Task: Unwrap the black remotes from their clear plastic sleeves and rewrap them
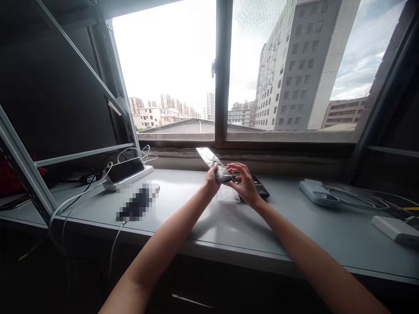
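Note:
My left hand (213, 178) is closed around a clear plastic bag (205, 156) with a dark, long object (224, 173) in its near end. The bag's flat, shiny far end sticks out past my fingers, towards the window. What the dark object is, I cannot make out. Just right of it is my right hand (247, 186), fingers apart and bent, thumb close to the object's near end; whether it touches is unclear. Below the hands a crumpled clear plastic piece (228, 196) lies on the desk. A black device with keys (261, 187) lies partly hidden behind my right hand.
On the grey desk (183, 209), a phone (126, 170) leans on a white stand at left, with cables around it. A blurred-out dark item (137, 204) lies nearer. To the right are a pale blue box-like device (319, 193), cables and a white block (395, 230).

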Motion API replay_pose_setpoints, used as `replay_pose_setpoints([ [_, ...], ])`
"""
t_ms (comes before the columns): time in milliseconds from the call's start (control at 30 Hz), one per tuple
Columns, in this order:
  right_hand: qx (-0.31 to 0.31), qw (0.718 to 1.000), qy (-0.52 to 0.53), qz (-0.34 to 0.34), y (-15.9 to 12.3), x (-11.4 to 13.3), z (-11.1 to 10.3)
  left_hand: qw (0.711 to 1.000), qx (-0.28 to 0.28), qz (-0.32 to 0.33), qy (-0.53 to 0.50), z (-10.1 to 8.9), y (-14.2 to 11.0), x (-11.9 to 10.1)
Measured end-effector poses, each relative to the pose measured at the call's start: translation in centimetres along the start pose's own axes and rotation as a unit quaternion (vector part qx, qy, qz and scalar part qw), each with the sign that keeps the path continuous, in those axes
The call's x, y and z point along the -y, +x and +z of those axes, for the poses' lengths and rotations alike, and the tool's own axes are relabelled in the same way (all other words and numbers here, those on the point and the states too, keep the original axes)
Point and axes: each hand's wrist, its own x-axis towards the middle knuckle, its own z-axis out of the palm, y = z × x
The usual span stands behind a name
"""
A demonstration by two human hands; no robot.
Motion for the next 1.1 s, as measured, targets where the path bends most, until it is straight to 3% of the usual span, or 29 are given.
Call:
replay_pose_setpoints([
  [133,0.004,1.0,-0.015,0.008,0.2,-0.6,0.0,0.999,-0.038,-0.018,0.007,0.8,-0.7,-0.1],
  [367,-0.044,0.976,-0.211,0.016,0.1,0.7,-0.4,0.989,0.017,-0.059,0.138,2.4,-2.2,-0.5],
  [467,-0.048,0.969,-0.24,0.029,0.1,1.0,-0.3,0.982,0.054,-0.059,0.171,2.6,-2.4,-0.5],
  [600,-0.034,0.975,-0.209,0.064,0.2,0.7,-0.7,0.973,0.114,-0.077,0.187,2.7,-2.5,-0.1],
  [733,0.001,0.983,-0.167,0.078,0.5,0.3,-1.2,0.964,0.128,-0.082,0.22,2.5,-2.5,0.2],
  [833,-0.016,0.989,-0.118,0.083,0.8,0.0,-1.5,0.952,0.143,-0.094,0.253,2.3,-2.5,0.2],
  [967,-0.045,0.992,-0.047,0.11,1.0,-0.1,-1.7,0.934,0.202,-0.123,0.269,2.0,-2.5,-0.3],
  [1100,-0.103,0.992,-0.02,0.063,1.0,0.3,-1.7,0.94,0.229,-0.099,0.233,2.2,-2.4,-1.3],
])
